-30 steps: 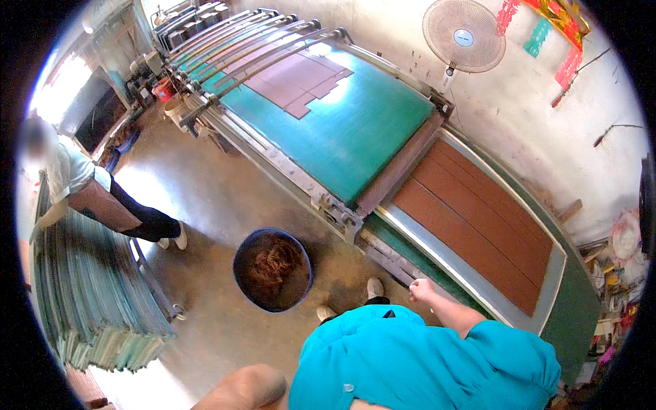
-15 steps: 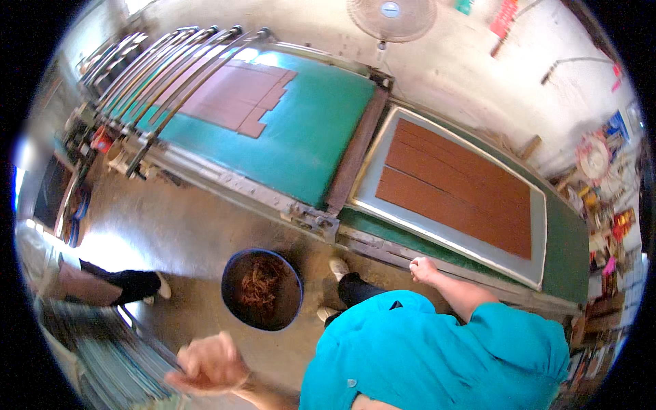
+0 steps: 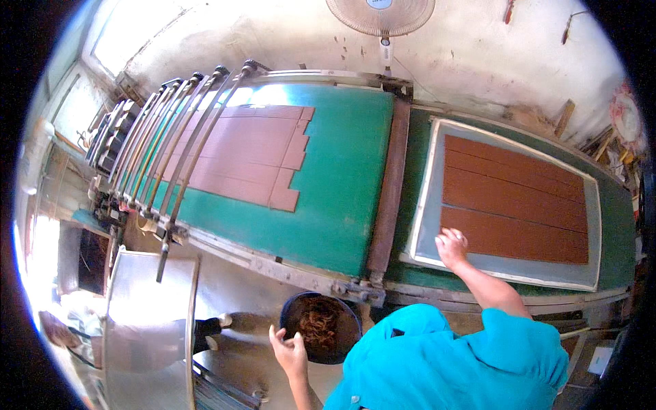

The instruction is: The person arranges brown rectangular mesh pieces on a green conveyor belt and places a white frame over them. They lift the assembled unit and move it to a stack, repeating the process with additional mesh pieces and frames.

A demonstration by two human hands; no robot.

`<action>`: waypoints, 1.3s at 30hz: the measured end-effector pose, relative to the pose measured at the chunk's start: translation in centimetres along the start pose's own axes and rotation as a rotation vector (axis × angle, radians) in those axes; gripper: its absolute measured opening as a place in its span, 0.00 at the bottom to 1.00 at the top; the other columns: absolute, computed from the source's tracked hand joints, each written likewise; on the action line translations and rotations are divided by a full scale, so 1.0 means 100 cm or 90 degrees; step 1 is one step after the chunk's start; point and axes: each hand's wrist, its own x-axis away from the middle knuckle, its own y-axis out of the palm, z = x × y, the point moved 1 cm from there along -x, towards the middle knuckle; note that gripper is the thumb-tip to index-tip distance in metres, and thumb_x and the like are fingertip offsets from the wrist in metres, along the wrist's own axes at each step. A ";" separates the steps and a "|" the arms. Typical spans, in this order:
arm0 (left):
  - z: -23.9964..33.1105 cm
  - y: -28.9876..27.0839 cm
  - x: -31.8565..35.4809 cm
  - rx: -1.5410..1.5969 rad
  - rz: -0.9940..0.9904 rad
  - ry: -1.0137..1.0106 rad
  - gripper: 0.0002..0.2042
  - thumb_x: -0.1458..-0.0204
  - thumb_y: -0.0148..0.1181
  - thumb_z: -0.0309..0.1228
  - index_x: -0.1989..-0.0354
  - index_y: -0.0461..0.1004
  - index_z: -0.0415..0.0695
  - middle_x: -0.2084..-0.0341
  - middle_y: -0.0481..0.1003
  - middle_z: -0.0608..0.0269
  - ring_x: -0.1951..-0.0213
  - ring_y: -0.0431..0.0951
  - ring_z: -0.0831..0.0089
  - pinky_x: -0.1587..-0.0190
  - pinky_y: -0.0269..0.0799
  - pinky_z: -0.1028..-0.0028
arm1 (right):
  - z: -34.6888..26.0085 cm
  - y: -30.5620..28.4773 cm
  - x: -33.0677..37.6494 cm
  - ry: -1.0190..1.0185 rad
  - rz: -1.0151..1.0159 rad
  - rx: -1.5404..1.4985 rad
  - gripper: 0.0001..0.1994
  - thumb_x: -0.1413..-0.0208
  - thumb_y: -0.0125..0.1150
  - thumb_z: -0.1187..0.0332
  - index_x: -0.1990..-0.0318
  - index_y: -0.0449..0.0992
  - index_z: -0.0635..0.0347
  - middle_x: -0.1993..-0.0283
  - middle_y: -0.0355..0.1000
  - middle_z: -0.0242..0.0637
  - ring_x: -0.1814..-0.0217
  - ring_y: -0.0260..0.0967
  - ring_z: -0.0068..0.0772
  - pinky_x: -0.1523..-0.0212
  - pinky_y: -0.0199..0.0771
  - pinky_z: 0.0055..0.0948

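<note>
My right hand [image 3: 451,247] is over the near left corner of the brown sheet strips [image 3: 512,198], its fingers bent together. What it pinches, if anything, is too small to make out. The strips lie side by side on a grey mesh panel with a pale frame [image 3: 512,277]. My left hand [image 3: 290,352] is raised with fingers apart and holds nothing. It is beside a dark round tub [image 3: 357,321] holding brown scraps [image 3: 318,322].
A green conveyor belt [image 3: 342,212] carries paler brown sheets [image 3: 236,154] under several metal rollers [image 3: 205,130]. A dark bar [image 3: 389,184] crosses its right end. At lower left a person [image 3: 85,348] is behind a framed panel [image 3: 147,294]. A fan [image 3: 383,17] stands at the wall.
My right hand has moved forward onto the corner of the brown strips. My left hand has moved right, near the tub, and its fingers have spread. A framed panel now shows before the person.
</note>
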 end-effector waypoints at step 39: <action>0.052 0.102 -0.086 0.452 -0.167 -0.135 0.28 0.45 0.33 0.56 0.43 0.54 0.50 0.49 0.61 0.62 0.47 0.61 0.66 0.45 0.56 0.65 | -0.308 0.004 -0.004 -0.535 -0.183 -0.507 0.23 0.54 0.51 0.49 0.62 0.68 0.62 0.59 0.62 0.44 0.47 0.56 0.44 0.39 0.27 0.63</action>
